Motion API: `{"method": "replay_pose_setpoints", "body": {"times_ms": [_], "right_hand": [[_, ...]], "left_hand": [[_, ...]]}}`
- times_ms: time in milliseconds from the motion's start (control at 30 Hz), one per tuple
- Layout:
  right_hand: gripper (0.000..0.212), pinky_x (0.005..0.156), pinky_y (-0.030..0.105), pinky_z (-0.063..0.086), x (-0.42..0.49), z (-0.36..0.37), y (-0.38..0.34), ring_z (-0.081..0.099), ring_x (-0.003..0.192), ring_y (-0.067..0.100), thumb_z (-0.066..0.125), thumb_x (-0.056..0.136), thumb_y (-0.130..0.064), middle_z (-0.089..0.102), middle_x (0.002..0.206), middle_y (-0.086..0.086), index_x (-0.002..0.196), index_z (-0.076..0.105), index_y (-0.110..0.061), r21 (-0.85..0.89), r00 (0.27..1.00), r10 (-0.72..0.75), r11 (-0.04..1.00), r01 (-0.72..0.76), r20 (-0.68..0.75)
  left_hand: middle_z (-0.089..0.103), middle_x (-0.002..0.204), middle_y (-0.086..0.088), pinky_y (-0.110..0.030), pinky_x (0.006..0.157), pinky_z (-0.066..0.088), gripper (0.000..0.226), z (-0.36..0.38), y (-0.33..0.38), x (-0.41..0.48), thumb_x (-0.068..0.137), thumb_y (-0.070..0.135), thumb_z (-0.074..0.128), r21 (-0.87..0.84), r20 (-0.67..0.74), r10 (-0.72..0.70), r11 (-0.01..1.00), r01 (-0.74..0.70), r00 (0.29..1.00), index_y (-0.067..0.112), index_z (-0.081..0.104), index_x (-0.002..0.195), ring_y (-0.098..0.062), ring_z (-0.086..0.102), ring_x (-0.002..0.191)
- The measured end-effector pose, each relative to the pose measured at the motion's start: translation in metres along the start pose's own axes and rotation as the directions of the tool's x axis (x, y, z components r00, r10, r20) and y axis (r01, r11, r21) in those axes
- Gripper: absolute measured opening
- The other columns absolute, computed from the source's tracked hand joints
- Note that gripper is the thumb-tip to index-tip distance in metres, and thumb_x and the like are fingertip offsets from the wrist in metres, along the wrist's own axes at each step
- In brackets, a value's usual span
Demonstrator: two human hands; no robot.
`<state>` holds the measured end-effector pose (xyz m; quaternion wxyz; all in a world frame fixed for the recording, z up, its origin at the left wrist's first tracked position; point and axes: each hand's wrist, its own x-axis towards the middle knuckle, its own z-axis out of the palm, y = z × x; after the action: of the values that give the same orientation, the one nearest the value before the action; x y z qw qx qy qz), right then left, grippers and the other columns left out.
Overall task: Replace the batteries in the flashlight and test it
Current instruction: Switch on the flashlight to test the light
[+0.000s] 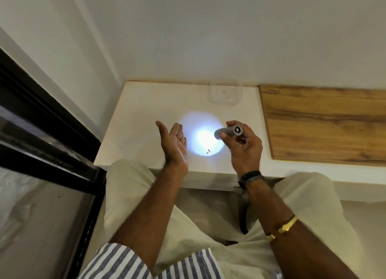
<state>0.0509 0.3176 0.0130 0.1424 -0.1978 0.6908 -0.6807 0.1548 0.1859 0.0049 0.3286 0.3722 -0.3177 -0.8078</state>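
A small silver flashlight (pixel 229 131) is lit and points left and down, its tail cap toward me. My right hand (pixel 243 148) grips its barrel, thumb on top. The beam makes a bright round spot (pixel 203 137) on the white table top (pixel 135 120). My left hand (pixel 174 144) hovers open just left of the spot, palm facing the light, fingers straight and holding nothing. A few tiny dark specks (pixel 208 151) lie in the lit spot. No batteries are visible.
A clear plastic container (pixel 224 95) stands at the table's back edge by the wall. A wooden panel (pixel 321 122) adjoins the table on the right. A black-framed glass door (pixel 48 132) runs along the left. My knees sit under the front edge.
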Motion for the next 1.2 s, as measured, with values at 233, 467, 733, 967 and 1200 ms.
{"method": "replay_pose_setpoints", "body": {"times_ms": [233,467,733,967,1200], "right_hand": [[0.030,0.099,0.039,0.057,0.000,0.000,0.000,0.071,0.111,0.019,0.078,0.087,-0.003,0.077,0.113,0.001,0.116,0.072,-0.007,0.113,0.997,-0.070,0.991,0.068,0.015],[0.015,0.076,0.034,0.059,0.000,-0.002,-0.004,0.071,0.090,0.028,0.073,0.092,-0.004,0.074,0.100,0.004,0.105,0.068,-0.007,0.047,0.994,-0.100,0.994,0.102,-0.034],[0.030,0.110,0.033,0.048,0.003,-0.004,0.003,0.062,0.129,0.015,0.071,0.093,-0.001,0.068,0.134,0.005,0.123,0.069,-0.003,0.064,0.980,-0.197,0.978,0.199,-0.034],[0.032,0.104,0.054,0.052,0.009,-0.005,0.008,0.062,0.129,0.029,0.073,0.092,-0.006,0.069,0.132,0.005,0.123,0.069,-0.013,0.264,0.994,-0.107,0.959,0.100,0.012],[0.023,0.073,0.033,0.063,0.009,-0.009,-0.003,0.067,0.113,0.024,0.072,0.090,-0.033,0.075,0.119,0.001,0.112,0.068,-0.025,0.480,0.979,0.204,0.860,-0.174,-0.010]], "left_hand": [[0.029,0.163,-0.009,-0.043,0.126,0.015,0.090,0.001,0.001,0.003,0.095,0.074,0.013,0.016,-0.039,0.073,0.997,-0.073,0.997,0.009,0.027,0.156,-0.024,0.024,0.152],[0.031,0.162,-0.008,-0.040,0.126,0.014,0.091,-0.001,0.003,0.002,0.094,0.075,0.019,-0.013,-0.043,0.077,0.997,-0.078,0.996,0.009,0.029,0.155,-0.020,0.024,0.152],[0.031,0.162,-0.010,-0.041,0.126,0.016,0.089,0.002,0.001,0.003,0.095,0.073,0.012,0.022,-0.038,0.078,0.997,-0.077,0.996,0.009,0.028,0.155,-0.025,0.025,0.152],[0.031,0.162,-0.010,-0.042,0.125,0.016,0.088,0.000,-0.002,0.005,0.095,0.073,0.011,0.028,-0.007,0.069,0.997,-0.069,0.998,0.010,0.028,0.155,-0.026,0.026,0.151],[0.030,0.163,-0.010,-0.038,0.125,0.017,0.090,0.002,0.000,0.005,0.095,0.074,0.014,0.008,0.018,0.022,1.000,-0.023,1.000,0.009,0.032,0.154,-0.022,0.025,0.152]]}}
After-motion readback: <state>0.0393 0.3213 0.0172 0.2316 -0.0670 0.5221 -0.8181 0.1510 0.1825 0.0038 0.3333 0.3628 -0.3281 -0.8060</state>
